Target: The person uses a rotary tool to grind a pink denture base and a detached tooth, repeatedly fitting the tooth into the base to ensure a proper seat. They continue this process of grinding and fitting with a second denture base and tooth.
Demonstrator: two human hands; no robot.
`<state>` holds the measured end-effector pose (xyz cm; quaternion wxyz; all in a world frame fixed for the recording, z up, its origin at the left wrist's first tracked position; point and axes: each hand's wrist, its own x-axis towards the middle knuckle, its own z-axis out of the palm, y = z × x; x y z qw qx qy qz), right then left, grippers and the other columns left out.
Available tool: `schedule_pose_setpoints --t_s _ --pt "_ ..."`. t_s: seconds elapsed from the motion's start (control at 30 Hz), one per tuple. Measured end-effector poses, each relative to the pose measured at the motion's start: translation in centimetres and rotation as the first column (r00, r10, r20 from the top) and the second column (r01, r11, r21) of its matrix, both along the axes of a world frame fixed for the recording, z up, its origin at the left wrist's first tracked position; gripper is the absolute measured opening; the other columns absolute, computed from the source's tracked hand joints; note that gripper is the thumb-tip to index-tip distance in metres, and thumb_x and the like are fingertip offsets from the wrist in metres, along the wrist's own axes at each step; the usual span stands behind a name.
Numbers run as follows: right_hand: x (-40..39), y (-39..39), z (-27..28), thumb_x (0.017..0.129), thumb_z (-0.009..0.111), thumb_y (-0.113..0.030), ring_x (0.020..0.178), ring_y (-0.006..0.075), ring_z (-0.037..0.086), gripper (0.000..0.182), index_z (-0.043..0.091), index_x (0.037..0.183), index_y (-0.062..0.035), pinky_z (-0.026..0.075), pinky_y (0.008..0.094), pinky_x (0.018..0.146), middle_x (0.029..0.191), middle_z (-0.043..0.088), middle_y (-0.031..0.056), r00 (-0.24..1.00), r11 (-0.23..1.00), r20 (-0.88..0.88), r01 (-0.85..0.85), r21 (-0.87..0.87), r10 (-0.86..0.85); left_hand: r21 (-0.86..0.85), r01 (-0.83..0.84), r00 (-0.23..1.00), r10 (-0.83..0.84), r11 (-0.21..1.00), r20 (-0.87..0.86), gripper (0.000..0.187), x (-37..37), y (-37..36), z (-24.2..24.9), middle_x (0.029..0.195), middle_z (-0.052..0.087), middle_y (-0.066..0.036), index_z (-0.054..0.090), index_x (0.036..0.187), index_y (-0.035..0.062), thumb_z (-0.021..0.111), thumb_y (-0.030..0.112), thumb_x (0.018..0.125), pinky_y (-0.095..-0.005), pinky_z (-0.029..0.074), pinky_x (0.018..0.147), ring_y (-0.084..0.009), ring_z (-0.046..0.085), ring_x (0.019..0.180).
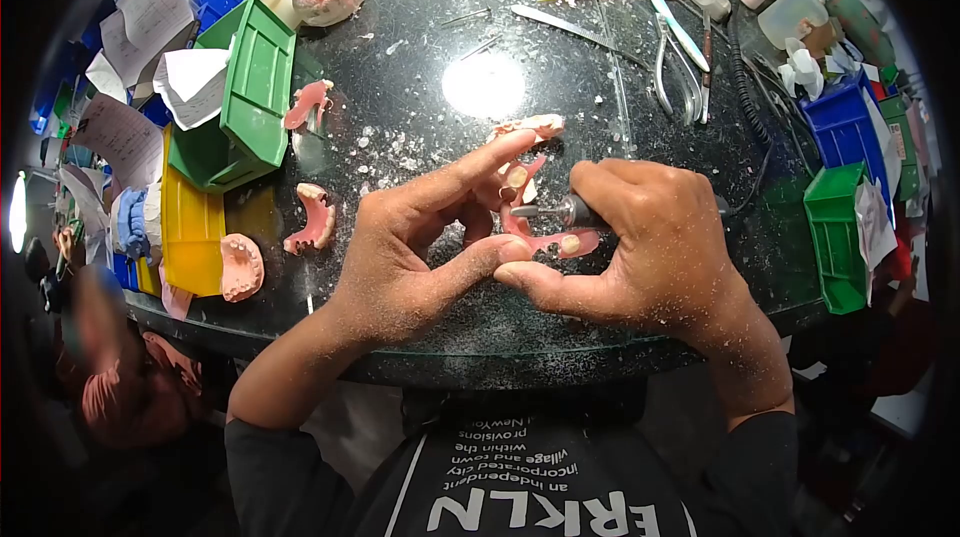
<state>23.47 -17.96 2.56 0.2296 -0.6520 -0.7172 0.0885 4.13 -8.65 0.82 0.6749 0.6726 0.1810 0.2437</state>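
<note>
My left hand (pixel 412 242) pinches a pink denture (pixel 550 238) between thumb and fingers, just above the dusty black worktop. Pale tooth-coloured spots show on the denture. In my right hand (pixel 655 247) is a rotary handpiece (pixel 574 210), its thin metal tip pointing left and right at the inner curve of the denture. My right thumb lies beside the left thumb, near the denture's lower edge. White dust covers the fingers of both hands. Behind the left fingertips lies another denture piece (pixel 541 125), partly covered by them.
On the left lie a pink denture (pixel 309 105), one with teeth (pixel 312 218) and a pink cast (pixel 241 267), beside green (pixel 262 87) and yellow (pixel 192 237) bins. Pliers (pixel 676 77), a toothbrush (pixel 668 12) and a knife (pixel 570 29) lie at the back. A green bin (pixel 838 237) stands right.
</note>
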Motion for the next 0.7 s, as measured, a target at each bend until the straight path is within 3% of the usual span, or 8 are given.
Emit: schedule_pose_setpoints --t_s 0.13,0.27,0.37,0.53,0.57,0.6,0.7 --pt "0.2 0.0 0.0 0.069 0.080 -0.056 0.048 0.0195 0.055 0.058 0.052 0.066 -0.0052 0.043 0.0343 0.045 0.056 0.050 0.0063 1.000 1.000 0.003 -0.021 -0.010 0.021 0.079 -0.013 1.000 0.014 0.997 -0.010 0.064 -0.1 0.1 -0.4 0.114 0.065 -0.006 0.047 0.144 0.0025 0.072 0.002 0.085 -0.0211 0.049 0.074 -0.0032 0.056 0.080" --pt "0.2 0.0 0.3 0.071 0.078 -0.056 0.049 0.0186 0.056 0.057 0.053 0.067 -0.0052 0.044 0.0342 0.046 0.058 0.052 0.0067 1.000 0.999 0.010 -0.027 -0.018 0.028 0.154 0.022 0.997 -0.010 0.988 -0.077 0.064 -0.4 0.4 -0.5 0.103 0.067 -0.004 0.047 0.144 0.0042 0.072 0.004 0.086 -0.0212 0.048 0.071 -0.0034 0.055 0.078" --pt "0.0 -0.1 0.0 0.076 0.071 -0.058 0.051 0.0236 0.060 0.053 0.060 0.072 -0.0065 0.049 0.0370 0.049 0.058 0.054 0.0054 0.997 0.996 -0.025 -0.075 -0.039 0.074 0.129 0.024 0.997 -0.015 0.991 -0.073 0.064 -0.4 0.4 -0.5 0.096 0.066 -0.003 0.047 0.145 0.0049 0.072 0.005 0.086 -0.0213 0.048 0.072 -0.0039 0.055 0.078" --pt "1.0 0.6 0.5 0.075 0.078 -0.037 0.064 0.0257 0.068 0.039 0.063 0.091 -0.0050 0.055 0.0369 0.059 0.071 0.064 0.0079 0.957 0.955 -0.186 -0.175 0.241 0.223 -0.158 0.008 0.999 -0.002 0.987 0.042 0.064 0.0 0.5 -0.1 0.098 0.060 -0.001 0.041 0.147 0.0011 0.069 0.006 0.090 -0.0240 0.048 0.083 -0.0069 0.057 0.090" --pt "1.1 0.5 0.6 0.076 0.079 -0.030 0.068 0.0257 0.070 0.035 0.064 0.095 -0.0043 0.056 0.0370 0.062 0.075 0.067 0.0088 0.942 0.949 -0.206 -0.219 0.226 0.266 -0.203 -0.005 0.998 0.019 0.979 0.066 0.063 -0.1 0.5 -0.1 0.099 0.059 -0.001 0.039 0.148 0.0002 0.068 0.005 0.091 -0.0245 0.048 0.085 -0.0075 0.057 0.092" --pt "1.2 0.4 0.7 0.076 0.079 -0.023 0.072 0.0257 0.071 0.033 0.064 0.099 -0.0036 0.058 0.0372 0.065 0.080 0.069 0.0097 0.924 0.942 -0.228 -0.261 0.210 0.307 -0.252 -0.012 0.999 0.022 0.968 0.038 0.074 -0.1 0.6 0.2 0.119 0.061 -0.010 0.032 0.148 -0.0056 0.071 0.015 0.089 -0.0299 0.045 0.098 -0.0137 0.059 0.108" --pt "1.0 0.4 -0.1 0.077 0.074 -0.014 0.069 0.0277 0.070 0.028 0.064 0.101 -0.0026 0.056 0.0372 0.062 0.078 0.068 0.0104 0.920 0.921 -0.202 -0.277 0.274 0.337 -0.241 0.030 0.991 0.002 0.970 0.131 0.065 -0.1 0.6 0.1 0.101 0.059 -0.003 0.033 0.150 -0.0006 0.065 0.004 0.093 -0.0262 0.048 0.088 -0.0093 0.058 0.094"
